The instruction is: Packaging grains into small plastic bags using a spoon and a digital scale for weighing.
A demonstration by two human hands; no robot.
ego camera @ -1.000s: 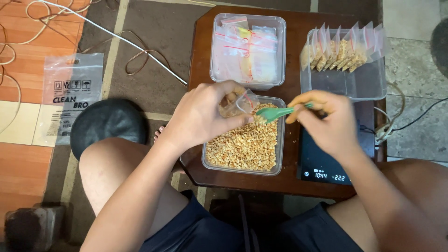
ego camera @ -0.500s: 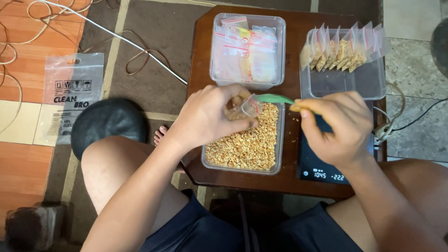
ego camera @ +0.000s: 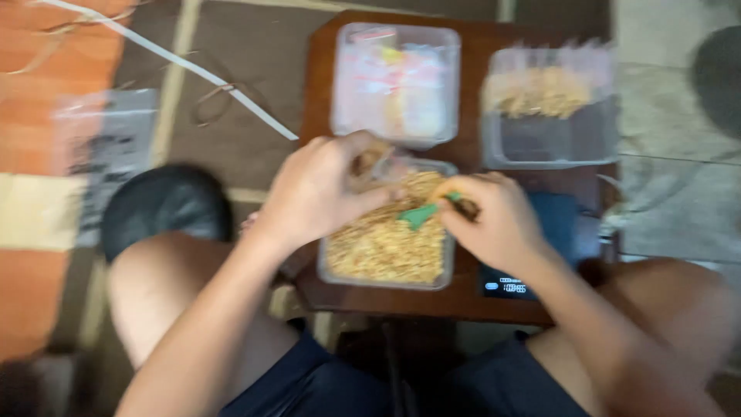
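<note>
While the whole pic is smeared w/ motion blur, you can still make out the basics. Left hand [ego camera: 320, 193] is curled around a small clear bag [ego camera: 376, 166], pinching it up by the top edge of the clear tub of yellowish grain [ego camera: 386, 247], roughly over the tub's far left corner. Bag looks like it has some brownish stuff in it but too blurry to say how much.

Right hand [ego camera: 490, 220] is closed on a green plastic spoon [ego camera: 421, 215], fingers wrapped round the handle end. The spoon's bowl pts left and sits low over the grain, near the tub's right side. Can't tell if it's actually touching the grain or loaded. The two hands are close together, bag a bit above and left of the spoon.

The tub sits at the near edge of a small dark wooden table [ego camera: 320, 93]. Behind it, far side, there's a clear tub w/ empty zip bags [ego camera: 395, 81] and to the right of that another clear tub w/ filled bags [ego camera: 549, 104] stood up in a row along its back. A black digital scale [ego camera: 532, 262] is just right of the grain tub, partly under the right hand, display lit at the near edge.

Person's sitting, bare knees either side of the table, dark shorts. On the floor left: a black round thing [ego camera: 166, 205], a white cable [ego camera: 193, 66] across the rug, and a plastic packet [ego camera: 104, 147].
</note>
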